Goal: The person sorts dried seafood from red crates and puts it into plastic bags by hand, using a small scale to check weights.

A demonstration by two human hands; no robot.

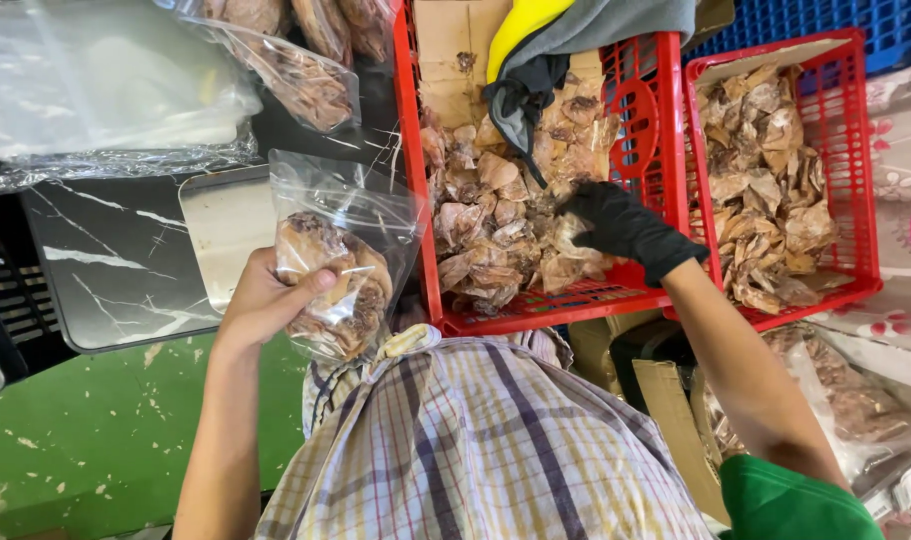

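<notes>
Two hands are being shown at work over a packing station. A clear plastic bag [346, 260], partly filled with brown dried pieces, is being held up by the bare left hand [266, 300] just in front of a small flat metal scale tray [226, 235]. The bag is being pinched near its lower half, with the thumb laid across the front of the plastic and the fingers closed behind it; the open mouth of the bag is standing upward, above the hand.

The right hand [621, 228], covered by a black glove, is being lowered into a red plastic crate [626, 290] filled with brown dried pieces [491, 225]. The gloved fingers are being curled downward into the heap at its right side, and some pieces are being touched; whether any piece is being gripped cannot be told. The bag and the gloved hand are being kept well apart, with the crate's left wall standing between them.

A second red plastic crate [856, 180] with the same dried goods is being kept just beside the first, to the right. A dark marble-patterned tabletop [106, 270] is lying under the scale tray, and filled clear bags [296, 70] are resting above it. A plaid shirt [476, 440] is being seen at the bottom.
</notes>
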